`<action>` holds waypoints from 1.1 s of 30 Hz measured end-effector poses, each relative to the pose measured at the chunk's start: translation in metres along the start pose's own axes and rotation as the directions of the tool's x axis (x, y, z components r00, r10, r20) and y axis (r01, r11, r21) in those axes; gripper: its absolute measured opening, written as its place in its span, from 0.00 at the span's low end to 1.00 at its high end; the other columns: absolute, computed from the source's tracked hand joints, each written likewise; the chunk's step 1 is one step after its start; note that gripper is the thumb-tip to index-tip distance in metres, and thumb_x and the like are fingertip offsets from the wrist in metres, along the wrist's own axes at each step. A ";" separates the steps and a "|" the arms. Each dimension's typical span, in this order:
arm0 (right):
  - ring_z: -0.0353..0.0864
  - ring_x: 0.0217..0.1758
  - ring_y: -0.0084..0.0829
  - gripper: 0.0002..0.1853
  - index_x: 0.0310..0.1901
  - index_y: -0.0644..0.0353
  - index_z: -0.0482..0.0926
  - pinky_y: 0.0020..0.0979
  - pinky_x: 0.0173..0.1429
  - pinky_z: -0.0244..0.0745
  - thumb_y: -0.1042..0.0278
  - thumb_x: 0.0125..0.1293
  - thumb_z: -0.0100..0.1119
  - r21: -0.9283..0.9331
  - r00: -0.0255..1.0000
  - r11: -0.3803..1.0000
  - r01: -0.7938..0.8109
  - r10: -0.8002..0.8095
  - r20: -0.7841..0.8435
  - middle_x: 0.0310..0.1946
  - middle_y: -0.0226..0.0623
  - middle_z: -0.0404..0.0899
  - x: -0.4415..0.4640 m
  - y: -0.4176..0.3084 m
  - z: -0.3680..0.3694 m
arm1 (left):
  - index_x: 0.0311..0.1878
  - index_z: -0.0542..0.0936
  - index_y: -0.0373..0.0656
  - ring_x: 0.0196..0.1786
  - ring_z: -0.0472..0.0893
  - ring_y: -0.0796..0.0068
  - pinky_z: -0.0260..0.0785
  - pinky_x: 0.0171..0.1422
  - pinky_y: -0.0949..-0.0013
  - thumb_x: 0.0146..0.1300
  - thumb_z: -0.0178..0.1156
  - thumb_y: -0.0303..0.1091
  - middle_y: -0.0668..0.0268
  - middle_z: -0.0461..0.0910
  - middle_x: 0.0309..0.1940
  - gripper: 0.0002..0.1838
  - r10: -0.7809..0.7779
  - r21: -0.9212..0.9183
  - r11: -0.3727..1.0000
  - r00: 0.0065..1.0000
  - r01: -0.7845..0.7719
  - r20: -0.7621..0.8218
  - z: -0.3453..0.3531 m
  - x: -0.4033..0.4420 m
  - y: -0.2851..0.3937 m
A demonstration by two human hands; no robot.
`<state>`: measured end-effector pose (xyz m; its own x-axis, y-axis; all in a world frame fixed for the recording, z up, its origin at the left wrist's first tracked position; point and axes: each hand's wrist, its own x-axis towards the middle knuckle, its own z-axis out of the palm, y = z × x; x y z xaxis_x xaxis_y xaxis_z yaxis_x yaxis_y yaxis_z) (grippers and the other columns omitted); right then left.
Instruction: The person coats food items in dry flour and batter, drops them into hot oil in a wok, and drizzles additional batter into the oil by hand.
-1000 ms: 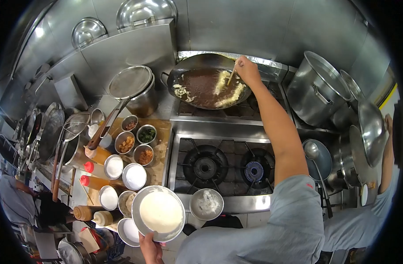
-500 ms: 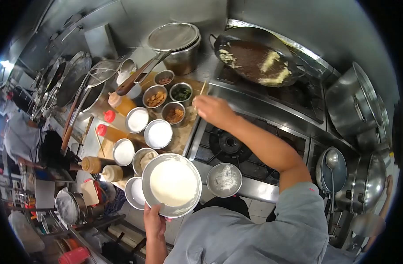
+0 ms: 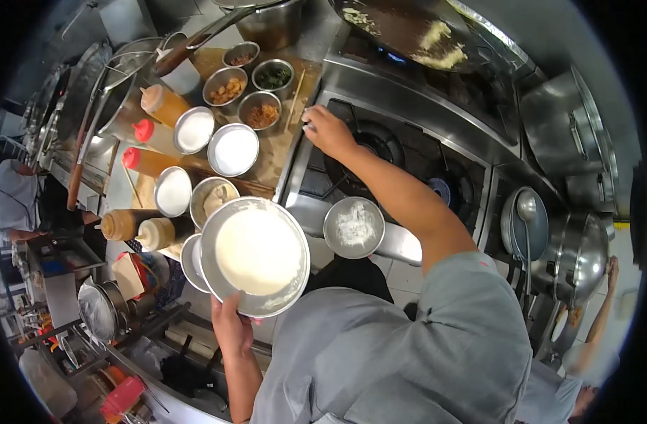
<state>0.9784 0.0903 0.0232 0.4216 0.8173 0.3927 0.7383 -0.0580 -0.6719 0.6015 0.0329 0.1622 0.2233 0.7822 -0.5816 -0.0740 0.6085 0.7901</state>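
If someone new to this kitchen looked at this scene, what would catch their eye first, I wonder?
Probably the wide metal bowl of pale batter, held low in the centre by the left hand. Next, the dark wok at the top, with pale yellow pieces in brown liquid. Left of the burners, small metal cups of white and colourful ingredients crowd a board.

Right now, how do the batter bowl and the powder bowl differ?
Contents: the batter bowl holds smooth, pale batter; the powder bowl has patchy white powder.
Size: the batter bowl looks wider, the powder bowl smaller.
Handling: the left hand grips the batter bowl's rim; no hand touches the powder bowl.
Shared: both are round, metal and open-topped.
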 end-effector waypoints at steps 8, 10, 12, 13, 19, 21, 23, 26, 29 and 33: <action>0.82 0.37 0.44 0.08 0.31 0.56 0.81 0.44 0.40 0.78 0.65 0.57 0.53 -0.493 0.782 0.870 -0.007 0.312 0.540 0.34 0.41 0.80 -0.153 -0.028 -0.070 | 0.59 0.64 0.34 0.18 0.75 0.69 0.66 0.15 0.72 0.59 0.46 0.24 0.55 0.77 0.35 0.23 -0.027 0.032 0.999 0.995 0.024 0.092 -0.012 0.014 0.007; 0.82 0.36 0.44 0.08 0.31 0.58 0.81 0.43 0.40 0.78 0.67 0.56 0.52 -0.501 0.771 0.865 0.015 0.310 0.557 0.34 0.42 0.80 -0.181 -0.031 -0.069 | 0.59 0.64 0.34 0.17 0.75 0.70 0.66 0.15 0.72 0.59 0.46 0.24 0.55 0.77 0.34 0.23 -0.031 0.044 0.999 0.992 0.026 0.124 -0.014 0.018 0.006; 0.82 0.37 0.44 0.08 0.31 0.59 0.81 0.42 0.40 0.79 0.69 0.55 0.52 -0.525 0.745 0.851 0.022 0.336 0.576 0.34 0.43 0.80 -0.198 -0.031 -0.067 | 0.59 0.64 0.34 0.17 0.74 0.70 0.66 0.15 0.72 0.59 0.46 0.24 0.56 0.77 0.32 0.22 -0.032 0.057 0.998 0.988 0.023 0.153 -0.015 0.021 0.006; 0.82 0.37 0.44 0.08 0.30 0.59 0.81 0.42 0.40 0.79 0.69 0.54 0.52 -0.544 0.726 0.839 0.023 0.360 0.586 0.35 0.43 0.80 -0.204 -0.031 -0.065 | 0.59 0.64 0.34 0.16 0.74 0.70 0.66 0.15 0.72 0.60 0.46 0.24 0.56 0.77 0.31 0.22 -0.032 0.062 0.998 0.986 0.022 0.165 -0.016 0.022 0.005; 0.79 0.43 0.41 0.07 0.31 0.60 0.80 0.39 0.41 0.79 0.71 0.53 0.52 -0.516 0.832 0.848 0.119 0.199 0.519 0.37 0.40 0.77 -0.244 -0.022 -0.030 | 0.57 0.65 0.33 0.16 0.74 0.71 0.65 0.15 0.73 0.60 0.46 0.24 0.56 0.77 0.30 0.21 -0.038 0.078 0.997 0.979 0.023 0.199 -0.012 0.020 0.005; 0.78 0.45 0.41 0.07 0.33 0.60 0.80 0.39 0.43 0.78 0.71 0.53 0.53 -0.554 0.825 0.823 0.125 0.224 0.519 0.37 0.39 0.77 -0.249 -0.017 -0.022 | 0.57 0.65 0.33 0.15 0.73 0.72 0.65 0.15 0.73 0.60 0.46 0.24 0.57 0.77 0.29 0.20 -0.038 0.079 0.997 0.976 0.022 0.214 -0.013 0.020 0.004; 0.77 0.48 0.40 0.09 0.35 0.60 0.79 0.38 0.47 0.77 0.71 0.52 0.54 -0.575 0.795 0.809 0.120 0.268 0.544 0.38 0.39 0.77 -0.249 -0.013 -0.022 | 0.57 0.65 0.33 0.15 0.73 0.72 0.65 0.15 0.74 0.60 0.46 0.24 0.57 0.77 0.29 0.20 -0.031 0.067 0.998 0.976 0.016 0.216 -0.012 0.020 0.002; 0.75 0.51 0.41 0.13 0.40 0.59 0.78 0.39 0.52 0.74 0.71 0.51 0.58 -0.444 0.783 0.895 -0.046 0.308 0.540 0.40 0.39 0.77 -0.229 -0.037 -0.048 | 0.57 0.65 0.32 0.14 0.72 0.72 0.65 0.15 0.74 0.59 0.45 0.23 0.57 0.77 0.28 0.20 -0.022 0.053 0.999 0.979 0.011 0.203 -0.013 0.019 -0.001; 0.74 0.52 0.41 0.16 0.44 0.57 0.77 0.39 0.54 0.72 0.71 0.50 0.60 -0.284 0.785 0.936 -0.208 0.333 0.523 0.43 0.39 0.77 -0.231 -0.018 -0.056 | 0.56 0.66 0.32 0.14 0.72 0.72 0.65 0.15 0.74 0.59 0.45 0.23 0.57 0.77 0.28 0.20 -0.029 0.058 0.998 0.978 0.017 0.207 -0.014 0.020 -0.003; 0.73 0.53 0.41 0.16 0.45 0.57 0.77 0.39 0.54 0.73 0.71 0.51 0.59 -0.298 0.796 0.950 -0.092 0.250 0.551 0.44 0.39 0.76 -0.237 -0.027 -0.062 | 0.56 0.66 0.32 0.14 0.72 0.72 0.65 0.15 0.75 0.59 0.45 0.23 0.57 0.77 0.28 0.20 -0.032 0.050 0.999 0.973 0.021 0.230 -0.015 0.021 -0.006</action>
<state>0.8916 -0.1374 -0.0126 0.2301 0.9521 -0.2016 0.8198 -0.3012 -0.4870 0.5921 0.0481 0.1426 0.4432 0.7105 -0.5466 -0.0206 0.6176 0.7862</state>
